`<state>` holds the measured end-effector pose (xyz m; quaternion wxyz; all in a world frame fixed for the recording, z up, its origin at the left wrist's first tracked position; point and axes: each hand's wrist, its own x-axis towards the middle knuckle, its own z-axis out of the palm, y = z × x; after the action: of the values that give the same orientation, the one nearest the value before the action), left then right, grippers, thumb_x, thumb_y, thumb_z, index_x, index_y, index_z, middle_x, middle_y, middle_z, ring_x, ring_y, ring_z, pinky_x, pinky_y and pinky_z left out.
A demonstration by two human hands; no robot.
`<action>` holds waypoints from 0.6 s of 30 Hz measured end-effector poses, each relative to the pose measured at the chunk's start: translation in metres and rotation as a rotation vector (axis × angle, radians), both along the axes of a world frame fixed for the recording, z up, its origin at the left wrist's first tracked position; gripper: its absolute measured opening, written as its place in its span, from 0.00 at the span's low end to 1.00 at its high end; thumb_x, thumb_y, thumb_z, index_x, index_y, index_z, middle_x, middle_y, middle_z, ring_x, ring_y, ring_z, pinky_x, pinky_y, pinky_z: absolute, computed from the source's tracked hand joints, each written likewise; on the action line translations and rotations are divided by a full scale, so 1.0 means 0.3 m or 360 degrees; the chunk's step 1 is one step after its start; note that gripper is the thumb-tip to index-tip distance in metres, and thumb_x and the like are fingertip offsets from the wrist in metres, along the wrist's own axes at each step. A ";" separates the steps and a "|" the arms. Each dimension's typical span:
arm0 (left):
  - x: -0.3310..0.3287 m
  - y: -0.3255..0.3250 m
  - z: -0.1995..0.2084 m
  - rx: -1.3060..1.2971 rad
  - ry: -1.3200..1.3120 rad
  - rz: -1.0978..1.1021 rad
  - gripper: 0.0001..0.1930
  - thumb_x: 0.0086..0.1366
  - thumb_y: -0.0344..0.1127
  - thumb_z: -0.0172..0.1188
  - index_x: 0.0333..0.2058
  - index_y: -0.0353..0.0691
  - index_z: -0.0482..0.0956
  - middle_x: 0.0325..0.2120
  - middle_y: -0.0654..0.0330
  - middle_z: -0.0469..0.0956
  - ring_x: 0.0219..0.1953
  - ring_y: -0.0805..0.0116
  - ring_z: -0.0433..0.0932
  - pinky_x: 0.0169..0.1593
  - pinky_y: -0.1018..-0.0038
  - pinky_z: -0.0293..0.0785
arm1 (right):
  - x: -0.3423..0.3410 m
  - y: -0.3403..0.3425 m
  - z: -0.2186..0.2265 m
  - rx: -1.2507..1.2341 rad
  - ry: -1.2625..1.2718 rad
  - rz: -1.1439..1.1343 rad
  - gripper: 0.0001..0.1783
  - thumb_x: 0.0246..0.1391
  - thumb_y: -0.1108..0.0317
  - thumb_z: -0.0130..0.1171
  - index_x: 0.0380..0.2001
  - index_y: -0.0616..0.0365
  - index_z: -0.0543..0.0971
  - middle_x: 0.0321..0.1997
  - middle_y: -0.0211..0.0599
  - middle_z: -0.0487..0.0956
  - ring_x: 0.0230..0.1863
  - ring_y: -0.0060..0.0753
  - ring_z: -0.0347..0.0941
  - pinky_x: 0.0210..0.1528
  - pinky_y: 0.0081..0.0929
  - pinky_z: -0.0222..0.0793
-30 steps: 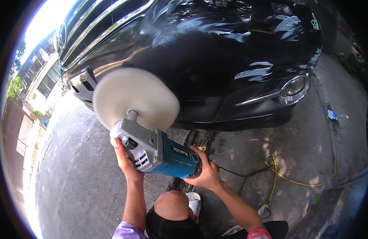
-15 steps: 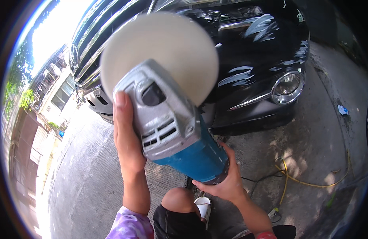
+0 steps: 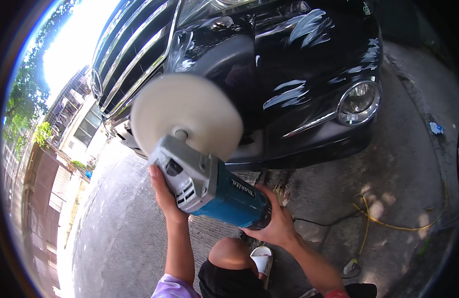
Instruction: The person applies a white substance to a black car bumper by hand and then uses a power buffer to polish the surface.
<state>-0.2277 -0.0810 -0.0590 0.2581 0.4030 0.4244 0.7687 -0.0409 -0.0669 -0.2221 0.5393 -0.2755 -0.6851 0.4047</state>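
The right hand (image 3: 278, 222) gripped the rear of the polisher (image 3: 222, 191), the left hand (image 3: 168, 197) its grey head (image 3: 182, 171); it slanted between them. Its pad (image 3: 194, 107) stood just beyond the left hand, and the smeared car (image 3: 271, 72) beyond both hands.

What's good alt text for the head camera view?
A person's left hand and right hand hold a blue and gray power polisher, its round pale pad blurred, in front of a black car streaked with white smears.
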 end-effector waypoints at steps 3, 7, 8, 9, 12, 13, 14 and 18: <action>-0.094 -0.025 -0.118 0.0029 -0.0066 0.0074 0.27 0.75 0.56 0.50 0.58 0.38 0.71 0.49 0.59 0.78 0.49 0.67 0.78 0.57 0.68 0.74 | -0.052 0.001 -0.078 0.0049 -0.0058 -0.0029 0.60 0.36 0.55 0.79 0.70 0.48 0.55 0.36 0.52 0.84 0.34 0.61 0.83 0.40 0.48 0.81; -0.206 -0.039 -0.236 0.0077 -0.0206 0.0053 0.26 0.74 0.56 0.51 0.56 0.38 0.72 0.49 0.60 0.78 0.49 0.68 0.77 0.56 0.68 0.74 | -0.091 -0.016 -0.136 -0.0020 -0.0214 -0.0009 0.59 0.36 0.53 0.78 0.70 0.42 0.55 0.34 0.53 0.84 0.35 0.63 0.82 0.39 0.50 0.80; -0.207 -0.039 -0.241 0.0095 -0.0234 0.0036 0.26 0.74 0.56 0.52 0.55 0.38 0.72 0.48 0.60 0.78 0.49 0.68 0.77 0.55 0.68 0.75 | -0.091 -0.017 -0.137 -0.0050 -0.0240 -0.0001 0.59 0.36 0.53 0.78 0.70 0.40 0.55 0.34 0.53 0.84 0.35 0.64 0.82 0.39 0.51 0.80; -0.205 -0.039 -0.241 0.0112 -0.0278 0.0027 0.25 0.74 0.55 0.52 0.55 0.38 0.73 0.48 0.60 0.78 0.48 0.68 0.77 0.55 0.68 0.75 | -0.086 -0.019 -0.130 -0.0084 -0.0287 0.0012 0.59 0.34 0.54 0.79 0.69 0.44 0.57 0.38 0.51 0.84 0.37 0.61 0.82 0.42 0.49 0.80; -0.171 -0.028 -0.162 0.0176 -0.0188 0.0020 0.24 0.75 0.54 0.51 0.55 0.38 0.73 0.47 0.60 0.78 0.47 0.67 0.78 0.55 0.69 0.75 | -0.056 -0.022 -0.064 -0.0140 -0.0310 0.0021 0.59 0.32 0.56 0.82 0.67 0.50 0.61 0.47 0.49 0.83 0.43 0.56 0.83 0.47 0.45 0.80; -0.149 -0.030 -0.112 0.0145 -0.0102 0.0044 0.24 0.76 0.53 0.50 0.56 0.37 0.72 0.48 0.58 0.79 0.48 0.67 0.79 0.55 0.69 0.76 | -0.049 -0.026 -0.039 -0.0129 -0.0248 0.0023 0.59 0.32 0.56 0.82 0.67 0.51 0.60 0.47 0.49 0.82 0.44 0.55 0.83 0.48 0.45 0.80; -0.098 -0.019 -0.063 0.0135 -0.0040 0.0021 0.25 0.76 0.53 0.49 0.57 0.37 0.72 0.48 0.58 0.79 0.49 0.67 0.79 0.55 0.69 0.76 | -0.037 -0.023 -0.025 -0.0125 -0.0203 0.0011 0.59 0.32 0.57 0.82 0.68 0.52 0.60 0.48 0.49 0.82 0.45 0.55 0.83 0.48 0.45 0.80; 0.113 0.020 0.142 0.0113 0.0261 -0.0098 0.28 0.76 0.53 0.46 0.60 0.33 0.69 0.50 0.51 0.79 0.51 0.61 0.80 0.57 0.64 0.78 | 0.022 -0.012 0.060 0.0052 0.0189 -0.0037 0.60 0.35 0.57 0.80 0.70 0.50 0.56 0.43 0.53 0.83 0.43 0.60 0.82 0.46 0.49 0.79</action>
<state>-0.1938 -0.0749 -0.0164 0.2314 0.4863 0.4040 0.7394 -0.0343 -0.0705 -0.2040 0.5882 -0.2500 -0.6552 0.4028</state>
